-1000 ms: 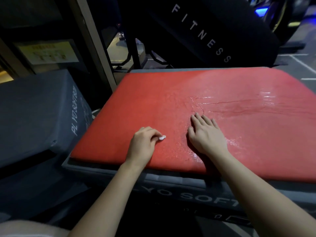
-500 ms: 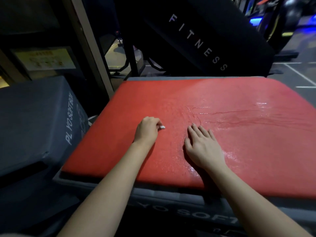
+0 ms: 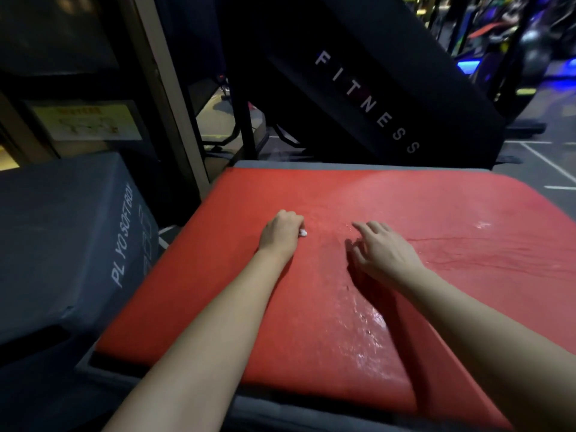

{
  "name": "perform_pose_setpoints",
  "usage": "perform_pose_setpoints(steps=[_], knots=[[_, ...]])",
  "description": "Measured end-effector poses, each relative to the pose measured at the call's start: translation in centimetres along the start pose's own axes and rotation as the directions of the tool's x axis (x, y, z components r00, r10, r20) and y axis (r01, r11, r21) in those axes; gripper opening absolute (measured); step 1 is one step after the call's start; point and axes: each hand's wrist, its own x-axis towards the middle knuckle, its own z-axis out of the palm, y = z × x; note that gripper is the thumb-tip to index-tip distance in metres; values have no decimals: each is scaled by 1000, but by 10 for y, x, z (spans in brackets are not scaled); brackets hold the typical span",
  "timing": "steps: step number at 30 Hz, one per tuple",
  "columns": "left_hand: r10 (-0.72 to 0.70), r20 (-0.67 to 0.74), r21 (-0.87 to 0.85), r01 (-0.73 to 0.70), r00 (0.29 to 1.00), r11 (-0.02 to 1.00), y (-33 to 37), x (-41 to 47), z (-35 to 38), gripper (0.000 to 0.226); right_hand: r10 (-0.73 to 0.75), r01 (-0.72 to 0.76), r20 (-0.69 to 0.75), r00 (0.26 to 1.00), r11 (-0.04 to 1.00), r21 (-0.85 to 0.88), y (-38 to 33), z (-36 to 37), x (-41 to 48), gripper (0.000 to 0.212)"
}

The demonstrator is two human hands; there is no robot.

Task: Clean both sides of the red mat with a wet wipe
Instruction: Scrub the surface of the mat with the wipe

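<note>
Across the grey box before me lies the mat, my left hand balled around the wipe mid-mat, dull dry-looking red lying to its left, right hand loosely spread alongside.

Red mat glossy wet; grey box matt.

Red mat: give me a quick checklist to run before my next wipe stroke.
1. Wet wipe gripped in left hand: ok, a small white bit shows.
2. Right hand bracing the red mat: cannot tell, fingers loosely spread.
3. Mat flat on the grey box: ok.
4. Left part wetted: not ok, looks matte; wet sheen lies on the right.
5. Underside cleaned: cannot tell, hidden.
</note>
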Motion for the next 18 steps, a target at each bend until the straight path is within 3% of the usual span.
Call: perform_pose_setpoints(steps=[3,7,12,18], knots=[[24,-3,6,-24,1000,1000,-7,-7,3,10,-2,4,28,1000,998,-67,20,4,25,57],[63,-38,-83,-66,997,994,-30,-21,5,2,26,-25,59,998,1000,-19,31,29,28,56],[83,0,-33,-82,997,996,-23,26,11,4,28,-28,30,999,1000,2,35,38,31,56],[-104,-39,-85,101,994,991,-15,70,24,13,35,-36,10,999,999,36,37,39,32,57]])
